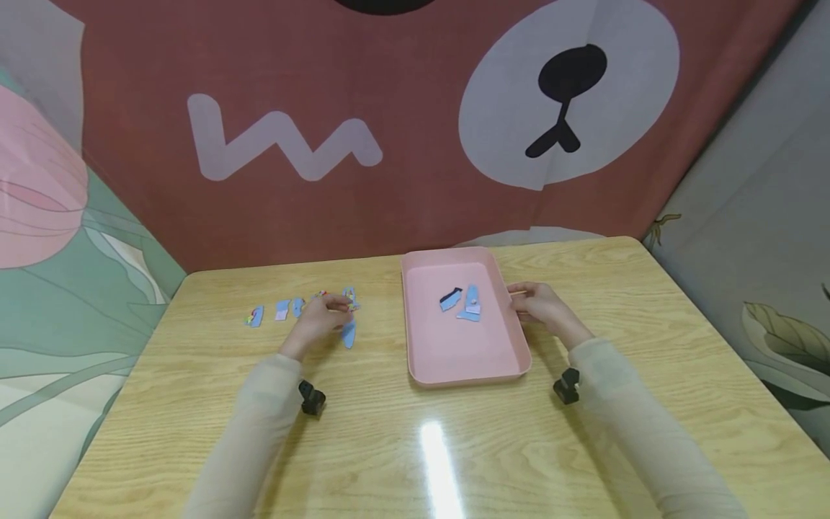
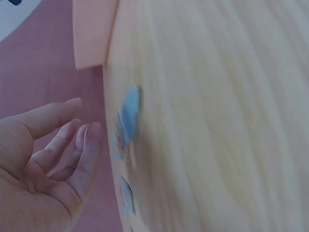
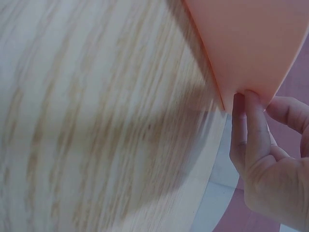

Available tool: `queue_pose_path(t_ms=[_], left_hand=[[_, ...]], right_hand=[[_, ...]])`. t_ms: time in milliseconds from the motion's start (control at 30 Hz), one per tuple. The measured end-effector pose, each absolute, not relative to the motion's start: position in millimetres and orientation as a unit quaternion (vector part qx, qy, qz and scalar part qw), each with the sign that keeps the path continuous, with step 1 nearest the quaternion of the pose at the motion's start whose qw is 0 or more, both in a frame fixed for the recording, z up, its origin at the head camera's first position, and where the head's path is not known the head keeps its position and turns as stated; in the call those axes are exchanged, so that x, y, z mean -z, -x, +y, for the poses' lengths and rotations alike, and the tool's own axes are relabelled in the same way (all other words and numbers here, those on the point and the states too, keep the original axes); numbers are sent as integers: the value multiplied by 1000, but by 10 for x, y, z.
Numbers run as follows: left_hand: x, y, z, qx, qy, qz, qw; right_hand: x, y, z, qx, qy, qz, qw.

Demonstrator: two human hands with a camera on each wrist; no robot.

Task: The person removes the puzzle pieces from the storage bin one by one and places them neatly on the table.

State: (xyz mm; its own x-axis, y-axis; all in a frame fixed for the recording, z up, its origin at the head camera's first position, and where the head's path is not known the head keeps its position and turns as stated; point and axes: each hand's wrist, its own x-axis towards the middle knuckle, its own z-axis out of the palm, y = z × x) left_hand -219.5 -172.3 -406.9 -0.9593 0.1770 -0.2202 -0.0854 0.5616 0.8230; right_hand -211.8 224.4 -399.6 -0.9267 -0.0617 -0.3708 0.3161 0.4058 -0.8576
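My left hand (image 1: pixel 319 319) hovers over a row of flat, irregular puzzle pieces on the table, with loosely bent fingers and nothing between them. Just beside it lie a plain blue piece (image 1: pixel 349 334) and a blue piece with coloured print (image 1: pixel 350 294); the left wrist view shows the blue piece (image 2: pixel 130 113) apart from the fingertips. With my right hand (image 1: pixel 543 308) I hold the right wall of a pink tray (image 1: pixel 467 360). In the right wrist view, fingers press the tray's outer wall (image 3: pixel 251 48) and another digit reaches over its edge.
Inside the tray lie a dark-edged blue piece (image 1: pixel 450 299) and a few more blue pieces (image 1: pixel 472 295). Further left on the wooden table (image 1: pixel 363 447) are a printed piece (image 1: pixel 255 316) and a blue and lilac piece (image 1: pixel 282 310). A patterned curtain (image 1: pixel 421 202) hangs behind the table.
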Motion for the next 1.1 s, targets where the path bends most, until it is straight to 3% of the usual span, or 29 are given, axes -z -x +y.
queue_pose_path(t_ms=[733,1100], left_hand=[[3868,2342,-693,-509,-77,855,69],[3916,2386,-332,-481,-95,868,80]], right_hand=[[3998,2128,2266,535,-75,821,183],[3990,2124,2265,540,-78,818,183]])
